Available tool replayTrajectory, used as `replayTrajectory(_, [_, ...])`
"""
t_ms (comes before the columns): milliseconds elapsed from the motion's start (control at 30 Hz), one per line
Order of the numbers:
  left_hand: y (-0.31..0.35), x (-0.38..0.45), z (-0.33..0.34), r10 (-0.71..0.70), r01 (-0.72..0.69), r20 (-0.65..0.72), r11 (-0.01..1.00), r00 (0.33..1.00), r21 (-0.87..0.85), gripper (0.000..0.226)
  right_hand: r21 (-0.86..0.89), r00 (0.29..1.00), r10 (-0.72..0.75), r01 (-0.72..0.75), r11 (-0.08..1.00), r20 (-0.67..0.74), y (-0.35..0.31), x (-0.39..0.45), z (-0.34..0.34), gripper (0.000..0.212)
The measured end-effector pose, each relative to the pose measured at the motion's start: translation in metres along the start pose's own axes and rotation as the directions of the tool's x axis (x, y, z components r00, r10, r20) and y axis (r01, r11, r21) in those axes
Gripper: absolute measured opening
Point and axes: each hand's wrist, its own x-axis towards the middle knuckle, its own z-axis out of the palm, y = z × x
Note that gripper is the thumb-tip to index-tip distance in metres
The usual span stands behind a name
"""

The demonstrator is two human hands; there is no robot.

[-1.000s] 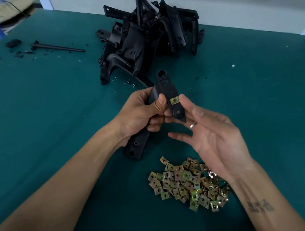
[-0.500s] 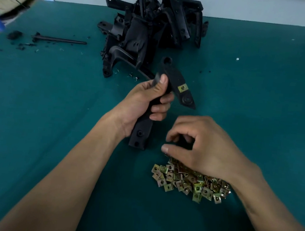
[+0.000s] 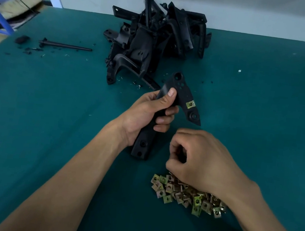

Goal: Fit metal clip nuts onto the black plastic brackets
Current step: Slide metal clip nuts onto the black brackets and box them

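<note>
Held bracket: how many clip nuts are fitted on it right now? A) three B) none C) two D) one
D: a single clip nut sits on the flat upper end of the bracket that the left hand grips; its other holes that show are bare.

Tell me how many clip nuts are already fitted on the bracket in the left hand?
1. A single clip nut sits on the right edge of the bracket, above its pointed tip. The left hand covers the middle, so another may be hidden there.
</note>
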Motion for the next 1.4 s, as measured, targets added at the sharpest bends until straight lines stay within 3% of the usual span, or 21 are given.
replayTrajectory(133, [0.000,0.000,-0.001,0.000,0.000,0.002,1.000,1.000,-0.014,0.026,-0.046,0.999,-0.050,0.050,0.998,0.010,0.002,0.000,0.003,0.011])
replayTrajectory(300, [-0.001,0.000,0.000,0.002,-0.002,0.004,0.999,1.000,-0.036,0.024,0.084,0.998,-0.045,0.043,0.996,0.031,0.007,-0.003,-0.003,0.010])
replayTrajectory(533, [-0.002,0.001,-0.001,-0.006,0.006,0.001,1.000,1.000,-0.007,0.026,0.092,0.996,-0.061,0.054,0.994,0.069,0.016,-0.002,0.000,0.012])
replayTrajectory(667, [-0.002,0.002,-0.003,-0.008,0.009,0.017,1.000,1.000,-0.030,0.035,0.313,0.997,-0.051,0.030,0.949,0.057,0.028,0.000,-0.003,0.017])
replayTrajectory(767, [-0.001,0.001,-0.006,-0.013,0.018,0.063,0.997,0.998,-0.069,0.035,0.550,0.995,0.014,-0.069,0.832,0.103,0.043,0.005,-0.010,0.015])
replayTrajectory(833, [-0.002,0.001,-0.006,-0.024,0.032,0.097,0.996,0.995,-0.079,0.031,0.713,0.994,0.068,-0.107,0.693,0.083,0.051,0.008,-0.013,0.011])
replayTrajectory(967, [-0.005,-0.001,-0.004,-0.047,0.048,0.140,0.999,0.989,-0.008,0.030,0.955,0.957,0.266,0.033,0.294,-0.115,0.054,0.015,-0.017,0.011])
replayTrajectory(1033, [-0.006,-0.002,-0.002,-0.070,0.062,0.138,0.996,0.988,0.059,0.034,0.989,0.938,0.313,0.130,0.076,-0.147,0.053,0.015,-0.019,0.010])
replayTrajectory(1067, [-0.006,-0.002,-0.001,-0.078,0.067,0.137,0.994,0.987,0.084,0.037,0.986,0.936,0.311,0.163,0.023,-0.162,0.052,0.015,-0.020,0.013])
replayTrajectory(1200, [-0.006,-0.003,0.002,-0.091,0.067,0.147,0.984,0.985,0.163,0.041,0.977,0.939,0.280,0.212,-0.009,-0.201,0.045,0.013,-0.022,0.013])
replayTrajectory(1400, [-0.007,-0.004,0.002,-0.091,0.053,0.193,0.979,0.977,0.196,0.028,0.980,0.939,0.282,0.195,0.027,-0.195,0.044,0.009,-0.028,0.009])
